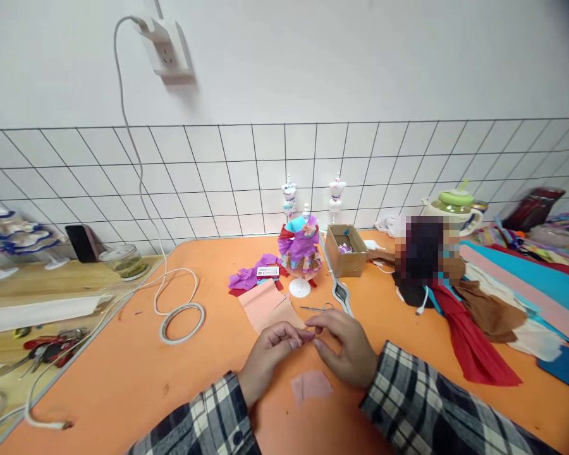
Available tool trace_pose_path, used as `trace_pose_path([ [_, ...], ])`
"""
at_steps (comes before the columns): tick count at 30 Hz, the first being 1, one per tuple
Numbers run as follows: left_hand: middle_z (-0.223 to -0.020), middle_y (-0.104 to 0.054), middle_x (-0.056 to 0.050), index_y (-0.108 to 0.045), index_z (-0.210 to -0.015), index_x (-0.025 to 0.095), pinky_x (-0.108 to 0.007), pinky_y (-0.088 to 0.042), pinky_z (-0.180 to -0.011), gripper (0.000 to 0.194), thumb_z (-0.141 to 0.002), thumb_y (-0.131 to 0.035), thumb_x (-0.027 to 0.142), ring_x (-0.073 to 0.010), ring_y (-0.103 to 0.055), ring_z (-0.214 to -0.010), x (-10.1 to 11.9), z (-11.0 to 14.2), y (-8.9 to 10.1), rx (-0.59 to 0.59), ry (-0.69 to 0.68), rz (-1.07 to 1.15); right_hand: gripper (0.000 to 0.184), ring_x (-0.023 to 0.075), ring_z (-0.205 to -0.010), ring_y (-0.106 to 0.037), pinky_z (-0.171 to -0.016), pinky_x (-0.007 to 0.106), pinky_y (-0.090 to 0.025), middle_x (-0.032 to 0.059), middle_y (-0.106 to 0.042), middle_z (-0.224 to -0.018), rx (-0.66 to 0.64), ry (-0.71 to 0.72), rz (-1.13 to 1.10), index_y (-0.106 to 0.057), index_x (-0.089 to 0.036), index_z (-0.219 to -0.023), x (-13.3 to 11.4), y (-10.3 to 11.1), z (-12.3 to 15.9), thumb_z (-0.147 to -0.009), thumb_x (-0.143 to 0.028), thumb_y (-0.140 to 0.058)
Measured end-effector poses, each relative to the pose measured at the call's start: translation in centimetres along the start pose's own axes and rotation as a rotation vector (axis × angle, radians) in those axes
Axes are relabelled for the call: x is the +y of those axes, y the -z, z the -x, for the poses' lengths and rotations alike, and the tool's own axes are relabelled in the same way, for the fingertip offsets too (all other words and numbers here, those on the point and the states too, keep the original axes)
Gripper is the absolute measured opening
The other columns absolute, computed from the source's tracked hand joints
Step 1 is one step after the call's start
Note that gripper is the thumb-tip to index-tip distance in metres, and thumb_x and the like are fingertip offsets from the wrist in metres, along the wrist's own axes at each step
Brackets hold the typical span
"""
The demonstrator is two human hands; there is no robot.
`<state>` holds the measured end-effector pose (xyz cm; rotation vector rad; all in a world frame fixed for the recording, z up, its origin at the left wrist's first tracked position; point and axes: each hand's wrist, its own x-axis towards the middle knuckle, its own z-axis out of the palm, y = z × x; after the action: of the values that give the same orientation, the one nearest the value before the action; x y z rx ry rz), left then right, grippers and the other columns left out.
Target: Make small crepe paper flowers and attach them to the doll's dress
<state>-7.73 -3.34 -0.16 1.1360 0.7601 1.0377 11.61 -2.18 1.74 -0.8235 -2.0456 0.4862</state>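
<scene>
My left hand (pixel 274 354) is closed in a pinch, its fingertips pointing right. My right hand (pixel 345 346) meets it, thumb and forefinger curled close to the left fingertips. Whatever lies between them is too small to make out. Below the hands, a thin pink paper piece (pixel 312 385) lies flat on the orange table (pixel 208 385). Just beyond them are larger pink sheets (pixel 260 300) and small scissors (pixel 320 308). Further back stands a miniature dress form (pixel 301 256) in purple ruffles, beside purple crumpled paper (pixel 246 278) and a small labelled box (pixel 268 272).
A tape roll (pixel 183 323) lies left, near a white cable (pixel 140 170). Behind stand a cardboard box (pixel 348 253) and two bare dress forms. Coloured papers (pixel 474 341), a blurred dark object (pixel 422 249) and a green-lidded jug (pixel 455 208) are right. Keys (pixel 57 347) lie far left.
</scene>
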Motion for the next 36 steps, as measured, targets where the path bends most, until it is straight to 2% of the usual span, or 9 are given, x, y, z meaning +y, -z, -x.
trace_pose_path([
  [6, -0.115, -0.066, -0.009, -0.064, -0.073, 0.016, -0.043, -0.038, -0.101, 0.018, -0.08, -0.069, 0.033, -0.0269, -0.058, -0.112, -0.2, 0.0, -0.3, -0.02, -0.039, -0.036, 0.023, 0.0143, -0.068, -0.05, -0.062, 0.027, -0.044, 0.0044, -0.061, -0.091, -0.084, -0.205, -0.252, -0.069, -0.023, -0.1, 0.0, -0.5, -0.1, -0.078, -0.029, -0.066],
  [11, -0.12, -0.063, -0.011, -0.063, -0.074, 0.016, -0.042, -0.039, -0.101, 0.022, -0.081, -0.067, 0.036, -0.0277, -0.056, -0.114, -0.2, 0.0, -0.3, -0.005, -0.066, -0.135, 0.015, 0.0169, -0.077, -0.058, -0.068, 0.029, -0.047, 0.0053, -0.066, -0.09, -0.078, -0.351, -0.327, -0.072, -0.021, -0.084, 0.5, -0.9, -0.3, -0.076, -0.033, -0.07],
  [15, -0.119, -0.062, -0.013, -0.065, -0.076, 0.017, -0.04, -0.041, -0.099, 0.022, -0.084, -0.063, 0.037, -0.0268, -0.055, -0.115, 0.2, -0.1, -0.5, 0.056, -0.11, -0.35, 0.018, 0.0171, -0.071, -0.061, -0.06, 0.027, -0.049, 0.0043, -0.068, -0.082, -0.092, -0.542, -0.437, -0.071, -0.019, -0.075, 0.9, -1.4, 0.1, -0.074, -0.037, -0.071],
  [21, -0.133, -0.051, -0.012, -0.065, -0.076, 0.017, -0.041, -0.037, -0.104, 0.021, -0.086, -0.061, 0.035, -0.0265, -0.051, -0.121, 0.6, -0.1, -0.7, 0.027, -0.16, -0.38, 0.04, 0.0056, -0.047, -0.053, -0.034, 0.018, -0.036, 0.0062, -0.064, -0.112, -0.262, -0.691, -0.686, -0.063, -0.021, -0.11, 0.6, -0.7, 0.0, -0.073, -0.037, -0.07],
  [23, -0.138, -0.046, -0.012, -0.065, -0.075, 0.017, -0.042, -0.036, -0.105, 0.022, -0.085, -0.062, 0.036, -0.0271, -0.05, -0.122, 0.6, -0.1, -0.7, 0.027, -0.152, -0.382, 0.04, 0.0061, -0.047, -0.054, -0.031, 0.016, -0.034, 0.0054, -0.065, -0.104, -0.325, -0.722, -0.754, -0.063, -0.02, -0.109, 0.6, -0.7, 0.0, -0.073, -0.038, -0.07],
  [26, -0.136, -0.047, -0.012, -0.064, -0.076, 0.017, -0.043, -0.038, -0.104, 0.022, -0.086, -0.061, 0.036, -0.0269, -0.053, -0.118, 0.6, 0.0, -0.7, 0.023, -0.137, -0.39, 0.032, 0.0061, -0.045, -0.051, -0.033, 0.015, -0.034, 0.0, -0.063, -0.074, -0.287, -0.791, -0.752, -0.065, -0.016, -0.093, 1.0, -1.1, 0.1, -0.069, -0.036, -0.073],
  [29, -0.131, -0.05, -0.012, -0.064, -0.076, 0.017, -0.044, -0.039, -0.103, 0.019, -0.086, -0.059, 0.033, -0.0254, -0.055, -0.115, 0.4, 0.0, -0.6, 0.039, -0.159, -0.435, 0.026, 0.0067, -0.047, -0.048, -0.037, 0.016, -0.038, -0.0032, -0.056, -0.062, -0.258, -0.79, -0.714, -0.066, -0.015, -0.084, 1.5, -1.0, 0.1, -0.067, -0.033, -0.074],
  [33, -0.124, -0.054, -0.01, -0.062, -0.074, 0.018, -0.042, -0.042, -0.101, 0.012, -0.085, -0.059, 0.023, -0.0241, -0.055, -0.114, 0.2, -0.1, -0.6, 0.045, -0.229, -0.602, 0.03, 0.0099, -0.053, -0.051, -0.042, 0.02, -0.043, -0.0024, -0.058, -0.069, -0.247, -0.692, -0.638, -0.067, -0.019, -0.098, 2.1, -0.2, 0.0, -0.07, -0.029, -0.07],
  [36, -0.118, -0.057, -0.009, -0.063, -0.075, 0.019, -0.041, -0.044, -0.098, 0.009, -0.082, -0.058, 0.016, -0.0234, -0.055, -0.113, 0.4, 0.0, -0.8, 0.054, -0.313, -0.804, 0.015, 0.0117, -0.055, -0.054, -0.05, 0.023, -0.046, -0.0007, -0.063, -0.067, -0.282, -0.65, -0.477, -0.071, -0.019, -0.085, 2.1, 0.1, -0.1, -0.073, -0.027, -0.067],
])
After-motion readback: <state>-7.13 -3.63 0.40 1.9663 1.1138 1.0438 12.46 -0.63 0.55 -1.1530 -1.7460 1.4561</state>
